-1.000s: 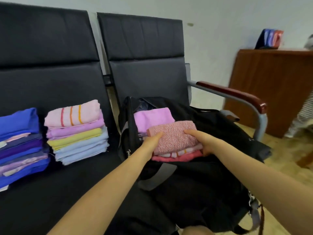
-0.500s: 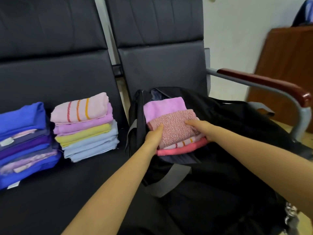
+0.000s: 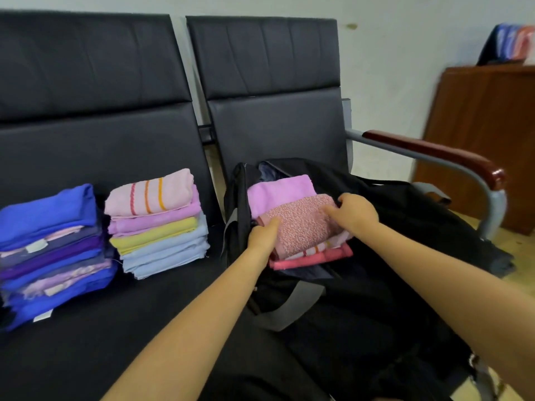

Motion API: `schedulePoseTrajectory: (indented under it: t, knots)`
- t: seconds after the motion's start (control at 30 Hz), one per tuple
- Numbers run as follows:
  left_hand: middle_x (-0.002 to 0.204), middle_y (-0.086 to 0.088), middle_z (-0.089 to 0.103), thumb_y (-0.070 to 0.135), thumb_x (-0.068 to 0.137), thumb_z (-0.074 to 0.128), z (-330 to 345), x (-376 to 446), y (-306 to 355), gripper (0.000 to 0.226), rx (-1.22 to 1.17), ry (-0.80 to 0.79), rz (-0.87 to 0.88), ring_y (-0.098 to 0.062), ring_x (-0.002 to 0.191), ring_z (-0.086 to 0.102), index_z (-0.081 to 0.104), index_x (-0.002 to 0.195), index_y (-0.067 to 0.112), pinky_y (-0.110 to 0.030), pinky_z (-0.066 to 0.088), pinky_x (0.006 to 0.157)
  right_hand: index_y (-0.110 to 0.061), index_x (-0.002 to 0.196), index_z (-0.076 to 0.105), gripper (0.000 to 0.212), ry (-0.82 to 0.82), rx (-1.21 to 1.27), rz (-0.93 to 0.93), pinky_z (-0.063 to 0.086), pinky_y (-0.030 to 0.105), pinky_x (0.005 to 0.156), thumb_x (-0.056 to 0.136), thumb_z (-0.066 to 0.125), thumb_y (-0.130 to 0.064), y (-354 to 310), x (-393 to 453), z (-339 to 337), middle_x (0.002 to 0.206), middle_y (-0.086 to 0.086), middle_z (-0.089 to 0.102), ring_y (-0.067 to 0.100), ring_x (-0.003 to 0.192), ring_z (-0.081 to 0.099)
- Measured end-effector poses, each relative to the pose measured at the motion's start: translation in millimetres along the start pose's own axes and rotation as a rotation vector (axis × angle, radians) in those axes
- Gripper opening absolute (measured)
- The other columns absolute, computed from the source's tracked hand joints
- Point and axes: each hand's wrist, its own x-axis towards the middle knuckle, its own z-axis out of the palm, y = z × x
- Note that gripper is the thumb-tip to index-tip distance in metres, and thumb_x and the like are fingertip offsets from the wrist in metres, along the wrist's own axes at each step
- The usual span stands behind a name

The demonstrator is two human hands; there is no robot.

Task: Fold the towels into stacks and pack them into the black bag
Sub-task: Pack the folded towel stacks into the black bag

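Note:
The black bag (image 3: 411, 227) lies open on the right seat. In its mouth sits a small stack of folded towels topped by a speckled pink towel (image 3: 301, 224), with a lilac towel (image 3: 278, 191) behind it. My left hand (image 3: 262, 234) holds the stack's left edge, fingers tucked under. My right hand (image 3: 354, 211) grips the speckled towel's far right corner with curled fingers. On the left seat stand two more folded stacks: a pastel stack (image 3: 157, 221) and a blue and purple stack (image 3: 52, 250).
A chair armrest (image 3: 428, 153) with a red-brown pad curves round the bag's right side. A wooden cabinet (image 3: 486, 140) stands at the far right against the wall. The black seat backs (image 3: 260, 59) rise behind the stacks.
My right hand has shifted along the speckled towel toward its far right corner. The left hand stays at the stack's left edge. The stack sits a little deeper in the bag.

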Motion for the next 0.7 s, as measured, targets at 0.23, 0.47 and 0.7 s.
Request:
schedulePoseTrajectory:
  t: [0.23,0.47,0.7]
  knots:
    - [0.101,0.003,0.055,0.022,0.099,0.044,-68,-50,26,0.052,0.012,-0.081,0.184,-0.013,0.088,0.056,0.029,0.148,0.014,-0.033,0.049,0.088,-0.013,0.102,0.067,0.022,-0.003,0.352,-0.223,0.043,0.028,0.076,0.093,0.053,-0.027,-70,-28,-33,0.096,0.004,0.07,0.021,0.089,0.063]
    - [0.103,-0.008,0.051,0.016,0.098,0.04,-215,-63,4,0.019,0.147,0.21,0.138,-0.022,0.093,0.051,0.052,0.083,0.019,-0.035,0.048,0.084,-0.003,0.093,0.064,0.017,-0.336,0.775,-0.198,0.045,0.019,0.053,0.095,0.05,-0.013,-169,-61,-3,0.073,0.005,0.063,0.014,0.06,0.056]
    - [0.116,-0.008,0.061,0.025,0.092,0.042,-290,-39,30,0.034,0.342,0.376,0.257,-0.019,0.094,0.056,0.056,0.122,0.016,-0.039,0.049,0.092,-0.009,0.093,0.059,0.019,-0.456,0.892,-0.142,0.047,0.026,0.069,0.095,0.056,-0.028,-244,-47,68,0.088,0.007,0.056,0.016,0.08,0.054]
